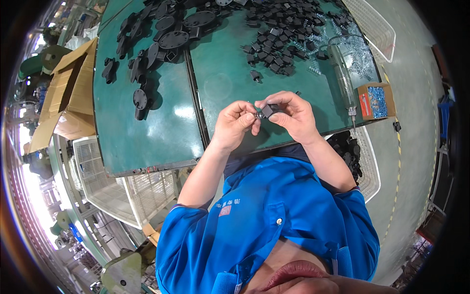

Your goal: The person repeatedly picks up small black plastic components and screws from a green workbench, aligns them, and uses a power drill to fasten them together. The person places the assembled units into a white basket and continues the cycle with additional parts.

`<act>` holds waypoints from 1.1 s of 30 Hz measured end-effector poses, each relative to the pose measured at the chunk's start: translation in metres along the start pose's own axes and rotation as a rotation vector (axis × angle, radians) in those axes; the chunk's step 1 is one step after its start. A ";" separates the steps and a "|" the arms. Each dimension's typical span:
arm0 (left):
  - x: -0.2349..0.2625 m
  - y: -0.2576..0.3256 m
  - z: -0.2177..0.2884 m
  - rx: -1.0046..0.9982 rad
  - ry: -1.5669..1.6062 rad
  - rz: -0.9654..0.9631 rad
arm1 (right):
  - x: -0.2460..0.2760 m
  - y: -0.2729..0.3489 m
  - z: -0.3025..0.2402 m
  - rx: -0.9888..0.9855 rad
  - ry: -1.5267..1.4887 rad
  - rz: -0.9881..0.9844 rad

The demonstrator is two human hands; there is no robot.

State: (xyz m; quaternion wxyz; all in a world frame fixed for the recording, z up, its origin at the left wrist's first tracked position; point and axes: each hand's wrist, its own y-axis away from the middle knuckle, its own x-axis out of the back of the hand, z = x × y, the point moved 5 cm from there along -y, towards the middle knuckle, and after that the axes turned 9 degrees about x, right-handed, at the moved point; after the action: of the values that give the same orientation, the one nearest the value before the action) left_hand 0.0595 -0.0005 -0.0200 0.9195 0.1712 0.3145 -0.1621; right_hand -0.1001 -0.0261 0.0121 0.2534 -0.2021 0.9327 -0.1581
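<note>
My left hand pinches a small silver metal piece, which looks like a coil spring, between thumb and fingers. Close beside it, my right hand grips a small black block, its fingers over the top and its thumb below. The metal piece meets the near-left side of the block; how deep it sits is hidden by my fingertips. Both hands are above the near edge of the green table. A single black block lies beyond them, apart from the pile of black blocks.
Loose springs lie at the far right, by a power screwdriver. A small box of blue-silver screws sits at the right edge. Round-ended black parts cover the far left. A cardboard box and white baskets flank the table.
</note>
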 end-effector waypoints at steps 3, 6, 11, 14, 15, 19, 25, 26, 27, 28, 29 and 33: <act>-0.014 -0.004 -0.002 0.115 0.095 -0.074 | 0.004 0.007 0.003 -0.016 -0.055 -0.047; -0.022 -0.007 -0.012 0.171 0.210 -0.069 | 0.009 0.007 -0.011 0.100 0.272 -0.155; -0.034 -0.014 -0.028 0.047 0.310 -0.065 | 0.011 -0.002 -0.035 0.163 0.387 -0.071; -0.030 -0.017 -0.026 -0.063 0.256 -0.050 | 0.013 0.003 -0.041 0.088 0.472 0.030; -0.028 -0.016 -0.025 -0.086 0.225 -0.019 | 0.010 0.003 -0.045 0.075 0.609 -0.007; -0.019 -0.005 -0.020 -0.185 0.096 0.023 | -0.003 0.001 -0.045 0.103 0.781 -0.084; 0.002 0.017 -0.020 -0.075 0.167 0.051 | -0.026 -0.011 -0.028 0.235 0.800 -0.238; 0.009 0.020 -0.022 -0.024 0.184 0.050 | -0.031 -0.011 -0.022 0.239 0.796 -0.263; 0.014 0.023 -0.023 0.048 0.182 0.076 | -0.034 -0.013 -0.019 0.234 0.781 -0.264; 0.016 0.025 -0.024 0.122 0.192 0.091 | -0.034 -0.010 -0.011 0.190 0.772 -0.255; 0.021 0.029 -0.021 0.173 0.100 0.114 | -0.037 -0.009 -0.003 0.191 0.711 -0.248; 0.041 0.044 0.064 -0.126 -1.161 0.480 | -0.025 -0.003 0.019 0.040 0.442 -0.092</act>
State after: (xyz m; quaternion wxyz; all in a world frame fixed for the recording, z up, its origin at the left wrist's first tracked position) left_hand 0.1413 0.0040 0.0105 0.9595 0.0666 -0.2739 0.0012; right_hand -0.0697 -0.0213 0.0081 0.0392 -0.1998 0.9520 -0.2285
